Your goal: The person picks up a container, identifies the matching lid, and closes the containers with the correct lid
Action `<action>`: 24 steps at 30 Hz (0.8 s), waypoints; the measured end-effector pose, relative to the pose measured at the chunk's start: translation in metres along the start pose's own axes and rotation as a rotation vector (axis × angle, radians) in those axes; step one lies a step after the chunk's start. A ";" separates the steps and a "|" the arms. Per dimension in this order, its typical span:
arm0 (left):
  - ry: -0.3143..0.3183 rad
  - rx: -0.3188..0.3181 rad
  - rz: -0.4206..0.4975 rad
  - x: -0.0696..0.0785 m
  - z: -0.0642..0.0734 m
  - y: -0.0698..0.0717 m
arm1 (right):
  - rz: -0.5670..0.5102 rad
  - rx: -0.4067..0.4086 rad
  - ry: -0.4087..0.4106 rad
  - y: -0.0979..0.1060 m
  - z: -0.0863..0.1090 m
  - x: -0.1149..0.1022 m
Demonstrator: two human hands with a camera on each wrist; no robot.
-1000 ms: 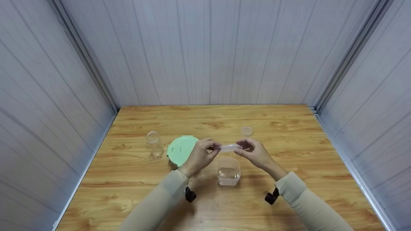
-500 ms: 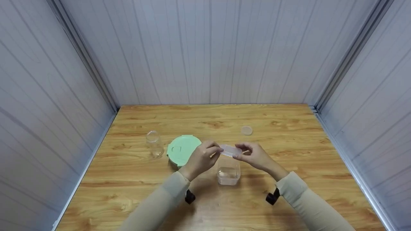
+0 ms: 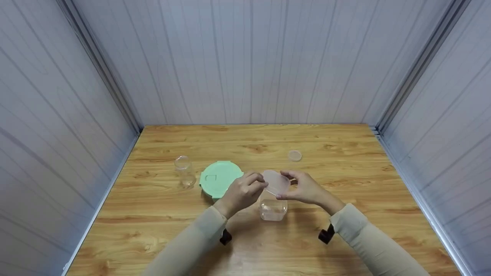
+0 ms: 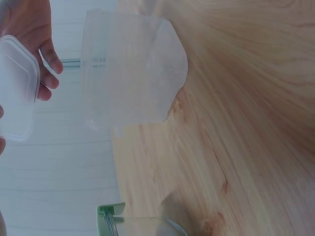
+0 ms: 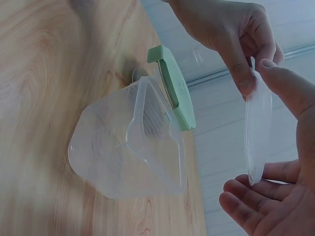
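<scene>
A translucent square lid with rounded corners (image 3: 276,182) is held tilted in the air by both hands. At its left edge, my left hand (image 3: 241,192) pinches a corner between thumb and fingers. My right hand (image 3: 306,190) holds the lid from the right, thumb at one corner and fingers at another, as the right wrist view shows. Below the lid stands a clear plastic container (image 3: 273,212), its top uncovered; the lid hides part of its far side in the head view. The left wrist view shows the container (image 4: 133,71) upright, apart from the lid.
Left of the container sits a round container with a green clip lid (image 3: 219,179), partly behind my left hand. A clear jar (image 3: 185,174) stands farther left. A small round translucent lid (image 3: 294,155) lies toward the back. Pale panel walls (image 3: 245,61) enclose the table.
The square lid has turned from nearly edge-on to showing its broad face. My right thumb has moved a little nearer the body; both hands keep hold of the lid.
</scene>
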State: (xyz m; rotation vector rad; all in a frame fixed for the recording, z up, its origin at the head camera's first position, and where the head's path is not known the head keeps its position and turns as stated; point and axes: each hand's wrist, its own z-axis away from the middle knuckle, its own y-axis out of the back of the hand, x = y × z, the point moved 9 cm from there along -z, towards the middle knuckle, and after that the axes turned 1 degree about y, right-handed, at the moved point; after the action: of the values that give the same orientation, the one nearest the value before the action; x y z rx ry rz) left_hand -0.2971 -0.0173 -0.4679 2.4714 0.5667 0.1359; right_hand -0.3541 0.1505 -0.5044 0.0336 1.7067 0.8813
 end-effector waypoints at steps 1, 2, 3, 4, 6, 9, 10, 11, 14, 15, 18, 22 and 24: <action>-0.010 0.001 -0.004 0.001 0.000 0.000 | 0.010 -0.004 0.008 0.000 0.000 -0.001; -0.019 0.000 -0.007 0.001 0.001 -0.001 | 0.018 -0.009 0.014 -0.001 0.000 -0.001; -0.025 -0.005 -0.010 0.001 0.001 -0.002 | 0.023 -0.011 0.017 -0.001 0.000 -0.002; -0.030 -0.009 -0.012 0.001 0.001 -0.002 | 0.032 -0.014 0.021 -0.002 0.000 -0.002; -0.044 -0.010 -0.017 0.002 0.002 -0.003 | 0.059 -0.017 0.028 -0.002 0.000 -0.003; -0.039 -0.023 -0.017 0.002 0.002 -0.005 | 0.094 -0.014 0.033 -0.002 0.001 -0.004; -0.031 -0.030 -0.016 0.001 0.002 -0.005 | 0.115 -0.011 0.039 -0.002 0.001 -0.005; -0.019 -0.040 -0.011 0.000 0.002 -0.006 | 0.133 -0.006 0.048 -0.001 0.001 -0.006; 0.040 -0.103 0.018 -0.004 0.004 -0.008 | 0.187 0.001 0.080 0.000 0.002 -0.009; 0.063 -0.131 0.033 -0.006 0.004 -0.009 | 0.199 0.001 0.094 0.000 0.002 -0.010; 0.146 -0.232 0.088 -0.012 0.008 -0.013 | 0.228 -0.003 0.133 0.001 0.003 -0.012; 0.299 -0.381 0.181 -0.025 0.014 -0.021 | 0.252 -0.013 0.174 0.001 0.005 -0.011; 0.387 -0.449 0.236 -0.030 0.017 -0.024 | 0.263 -0.018 0.191 0.000 0.006 -0.009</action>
State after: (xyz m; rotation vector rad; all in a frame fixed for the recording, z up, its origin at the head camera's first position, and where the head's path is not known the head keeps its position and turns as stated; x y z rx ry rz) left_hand -0.3295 -0.0215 -0.4953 2.0661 0.3466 0.7618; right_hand -0.3461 0.1495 -0.4971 0.1692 1.9007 1.1235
